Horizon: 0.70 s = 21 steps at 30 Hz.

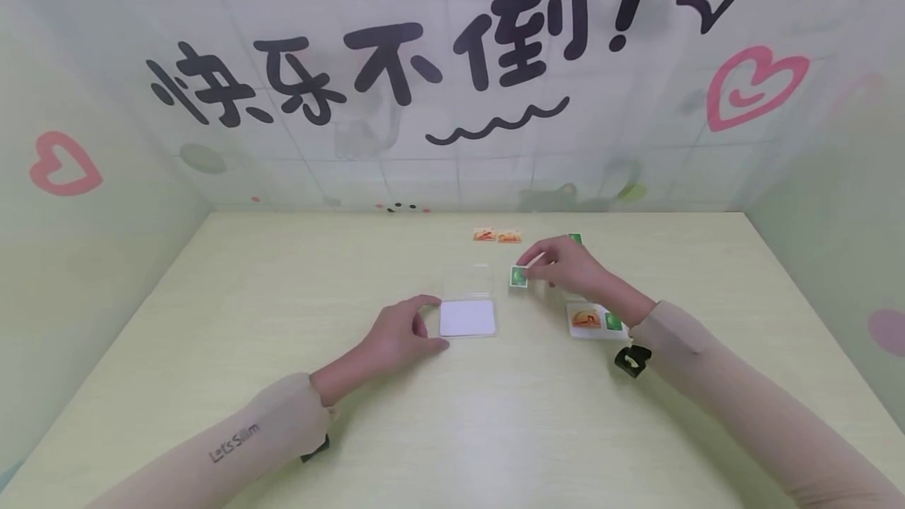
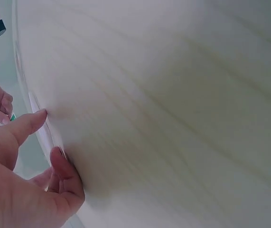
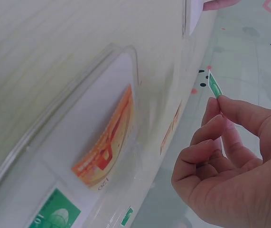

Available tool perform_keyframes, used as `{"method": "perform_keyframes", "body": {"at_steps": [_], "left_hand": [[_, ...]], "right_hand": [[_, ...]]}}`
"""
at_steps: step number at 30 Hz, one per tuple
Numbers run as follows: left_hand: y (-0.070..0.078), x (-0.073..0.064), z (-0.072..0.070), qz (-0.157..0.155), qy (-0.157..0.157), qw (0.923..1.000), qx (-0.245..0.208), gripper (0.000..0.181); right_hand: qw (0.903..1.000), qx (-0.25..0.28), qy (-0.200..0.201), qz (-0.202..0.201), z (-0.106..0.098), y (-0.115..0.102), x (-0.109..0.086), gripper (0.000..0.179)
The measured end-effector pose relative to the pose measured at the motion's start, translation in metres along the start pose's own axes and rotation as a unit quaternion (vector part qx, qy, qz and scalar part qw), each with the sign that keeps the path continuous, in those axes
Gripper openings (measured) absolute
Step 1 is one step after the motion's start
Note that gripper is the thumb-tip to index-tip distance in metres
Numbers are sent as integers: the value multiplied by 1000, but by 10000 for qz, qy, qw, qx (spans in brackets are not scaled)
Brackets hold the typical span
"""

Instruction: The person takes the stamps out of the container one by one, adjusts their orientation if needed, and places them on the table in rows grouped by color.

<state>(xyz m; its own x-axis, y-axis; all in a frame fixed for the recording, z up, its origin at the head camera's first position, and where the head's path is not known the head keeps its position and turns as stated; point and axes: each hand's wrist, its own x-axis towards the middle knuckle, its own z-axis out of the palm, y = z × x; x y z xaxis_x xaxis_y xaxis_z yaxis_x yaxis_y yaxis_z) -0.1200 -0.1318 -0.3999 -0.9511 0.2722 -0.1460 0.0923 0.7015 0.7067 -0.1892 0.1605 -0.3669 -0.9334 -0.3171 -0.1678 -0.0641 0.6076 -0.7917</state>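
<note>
My right hand [image 1: 569, 267] pinches a small green stamp [image 1: 518, 276] between thumb and index finger, above the table. In the right wrist view, that stamp [image 3: 214, 85] stands up from the fingertips, other fingers curled below. My left hand [image 1: 399, 335] holds the left side of a clear plastic case [image 1: 496, 319], index finger at its upper corner and thumb at its lower one. A white card [image 1: 467, 318] lies in the case, and a clear lid [image 1: 467, 280] spreads behind it. In the left wrist view, the left hand's fingertips [image 2: 41, 116] meet the case's edge.
Under the right forearm lies a second case [image 1: 576, 332] with an orange stamp [image 1: 585, 318] and a green stamp [image 1: 613, 321] on white. Two orange stamps [image 1: 509, 236] lie at the back; another green stamp [image 1: 576, 239] is behind the right hand. Walls [image 1: 452, 179] enclose the table.
</note>
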Motion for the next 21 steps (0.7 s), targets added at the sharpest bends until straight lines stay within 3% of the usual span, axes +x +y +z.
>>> {"method": "perform_keyframes", "body": {"at_steps": [6, 14, 21], "left_hand": [[0, 2, 2, 171, 165, 9997, 46, 62], [1, 3, 3, 76, 239, 9996, 143, 61], [5, 3, 4, -63, 380, 9977, 557, 60]], "right_hand": [[10000, 52, 31, -40, -1, 1, 1, 20], [10000, -45, -28, 74, -6, -1, -1, 22], [9999, -30, 9, 116, -11, 0, -1, 22]]}}
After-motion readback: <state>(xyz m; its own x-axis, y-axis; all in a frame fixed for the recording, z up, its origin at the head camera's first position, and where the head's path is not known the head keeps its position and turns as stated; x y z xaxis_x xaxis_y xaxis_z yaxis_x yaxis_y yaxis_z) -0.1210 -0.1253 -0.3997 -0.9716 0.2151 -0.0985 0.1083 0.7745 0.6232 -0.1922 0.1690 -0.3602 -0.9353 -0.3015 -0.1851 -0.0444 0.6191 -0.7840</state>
